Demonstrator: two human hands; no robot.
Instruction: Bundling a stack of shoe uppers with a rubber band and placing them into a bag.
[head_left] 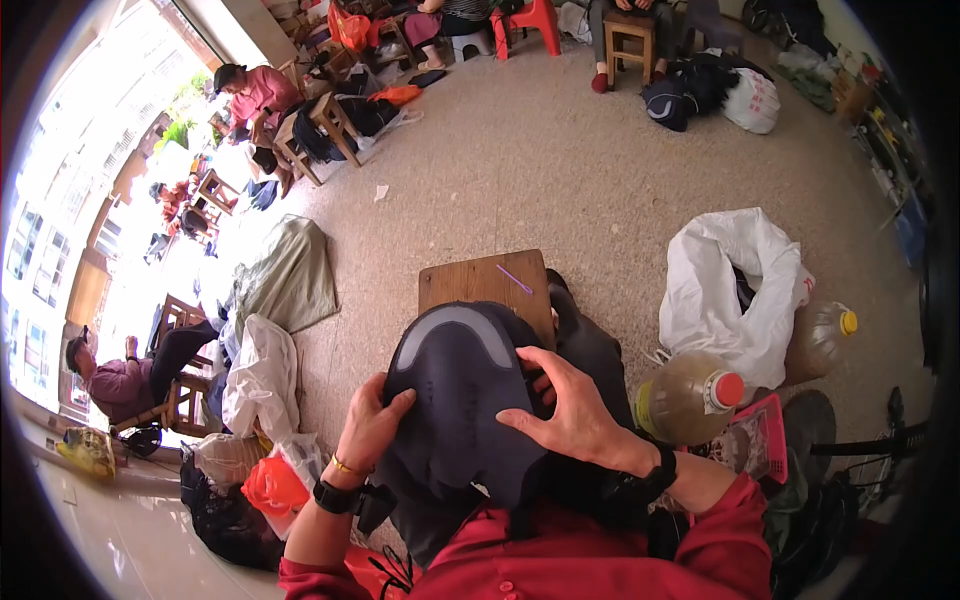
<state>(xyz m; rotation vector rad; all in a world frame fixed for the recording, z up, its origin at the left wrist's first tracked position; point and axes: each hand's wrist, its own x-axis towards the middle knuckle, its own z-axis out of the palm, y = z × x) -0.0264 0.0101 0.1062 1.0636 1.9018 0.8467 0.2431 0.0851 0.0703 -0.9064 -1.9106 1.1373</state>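
Note:
Across my lap lies a dark navy padded fabric piece (455, 375) with a grey curved band along its rounded far end; it resembles a knee pad, though I cannot be sure of its kind. My left hand (372, 425) grips its left edge, thumb on top and fingers out of sight underneath. On the opposite side, my right hand (565, 405) has its thumb against the upper face and its fingers bent at the right edge. Just beyond the piece stands a small wooden stool (450, 280), with a thin purple hook-like tool (515, 279) on its top.
To the right are an open white plastic bag (700, 290), a large bottle with a red cap (690, 395), one with a yellow cap (815, 340) and a pink basket (768, 440). Bags (265, 380) lie at left. Other people (262, 95) sit farther off.

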